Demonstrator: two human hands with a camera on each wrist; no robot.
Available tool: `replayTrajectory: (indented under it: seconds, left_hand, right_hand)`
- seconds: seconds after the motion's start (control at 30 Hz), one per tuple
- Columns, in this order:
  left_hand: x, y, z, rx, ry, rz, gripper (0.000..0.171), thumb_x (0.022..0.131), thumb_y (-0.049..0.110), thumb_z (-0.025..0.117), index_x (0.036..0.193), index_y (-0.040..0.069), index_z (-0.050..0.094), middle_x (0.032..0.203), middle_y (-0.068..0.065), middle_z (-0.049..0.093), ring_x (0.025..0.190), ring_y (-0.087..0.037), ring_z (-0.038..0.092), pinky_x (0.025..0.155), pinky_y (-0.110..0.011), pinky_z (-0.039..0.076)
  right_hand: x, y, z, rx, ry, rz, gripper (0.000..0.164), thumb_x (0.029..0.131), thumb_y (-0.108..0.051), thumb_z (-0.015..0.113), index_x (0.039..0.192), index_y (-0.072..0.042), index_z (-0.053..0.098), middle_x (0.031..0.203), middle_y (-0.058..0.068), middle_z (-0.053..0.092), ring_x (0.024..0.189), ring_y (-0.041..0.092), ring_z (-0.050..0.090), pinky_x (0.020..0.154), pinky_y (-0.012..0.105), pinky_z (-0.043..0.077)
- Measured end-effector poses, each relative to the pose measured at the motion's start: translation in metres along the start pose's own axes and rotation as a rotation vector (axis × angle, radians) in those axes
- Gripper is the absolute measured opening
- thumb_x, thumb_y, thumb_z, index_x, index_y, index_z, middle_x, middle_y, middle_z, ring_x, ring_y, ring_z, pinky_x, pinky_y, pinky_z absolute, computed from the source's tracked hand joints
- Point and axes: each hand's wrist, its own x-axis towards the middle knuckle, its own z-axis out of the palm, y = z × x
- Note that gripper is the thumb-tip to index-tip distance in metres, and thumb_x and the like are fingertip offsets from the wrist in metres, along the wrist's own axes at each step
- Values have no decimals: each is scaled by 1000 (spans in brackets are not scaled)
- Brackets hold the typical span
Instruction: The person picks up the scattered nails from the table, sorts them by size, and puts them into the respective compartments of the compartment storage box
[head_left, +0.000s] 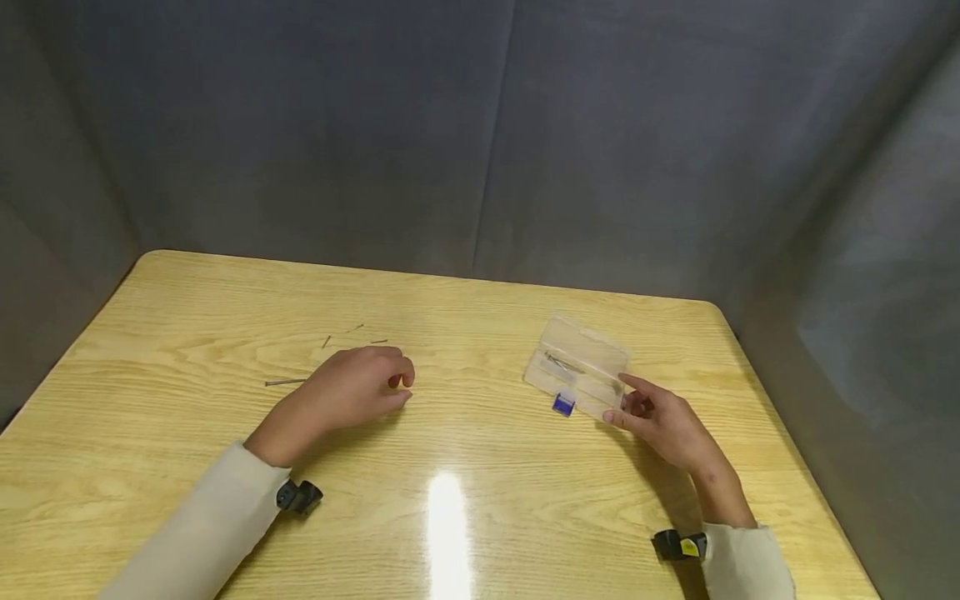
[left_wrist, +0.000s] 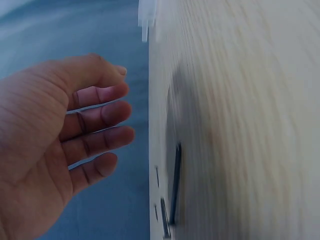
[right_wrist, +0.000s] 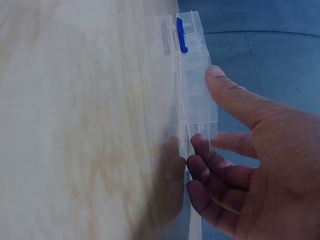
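Observation:
A clear plastic box point(head_left: 573, 367) lies with its lid raised at the right of the table, a blue latch point(head_left: 564, 404) on its near side. A few metal nails point(head_left: 561, 363) rest in its left part. My right hand point(head_left: 667, 421) holds the box's right end, thumb at the near corner and index finger farther back. My left hand point(head_left: 360, 387) hovers over the table with fingers loosely bent and nothing between them. Beside it lie a long nail point(head_left: 283, 382), partly hidden by the hand in the head view, and several shorter nails point(head_left: 379, 341).
The wooden table point(head_left: 480, 442) has rounded far corners. Grey curtains point(head_left: 480, 142) hang behind it and at both sides. Black wrist cameras point(head_left: 300, 497) sit by both sleeves. A bright glare falls on the table's near middle.

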Motion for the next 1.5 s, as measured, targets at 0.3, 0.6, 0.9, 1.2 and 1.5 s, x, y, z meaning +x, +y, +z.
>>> replayTrajectory:
  seconds: [0.3, 0.6, 0.9, 1.2, 1.5]
  left_hand:
    - [-25, -22, -4, 39, 42, -60, 9, 95, 10, 67, 92, 18, 70, 88, 10, 59, 76, -10, 55, 67, -36, 49]
    - [-51, -41, -13, 106, 100, -141, 9, 94, 8, 68, 90, 16, 71, 86, 8, 60, 71, -10, 54, 63, -37, 47]
    - [-68, -55, -22, 131, 118, -212, 6, 93, 10, 68, 91, 15, 71, 84, 5, 60, 69, -12, 53, 59, -38, 47]
    - [-79, -66, -28, 133, 116, -275, 8, 94, 13, 73, 89, 15, 67, 84, 4, 59, 71, -15, 52, 61, -41, 47]
    - [-86, -75, -28, 121, 80, -349, 5, 94, 11, 73, 98, 7, 71, 86, -2, 62, 72, -20, 56, 62, -46, 48]
  right_hand:
    - [-2, -1, -2, -11, -1, 3, 72, 96, -31, 75, 150, 6, 45, 95, 5, 61, 80, 22, 53, 68, 31, 47]
    - [0, -3, -3, -9, -6, -12, 72, 96, -30, 75, 149, 8, 45, 94, 5, 61, 80, 22, 53, 70, 30, 47]
    - [-1, -2, -4, -10, -1, -10, 71, 95, -31, 75, 149, 6, 46, 94, 5, 61, 80, 22, 53, 68, 30, 47]
    - [-2, -3, -4, -13, 2, 5, 70, 95, -30, 76, 148, 6, 47, 94, 5, 61, 79, 22, 53, 67, 31, 46]
    - [-1, -4, -2, 6, -1, -7, 69, 95, -28, 76, 147, 7, 47, 94, 6, 61, 78, 23, 53, 66, 30, 46]
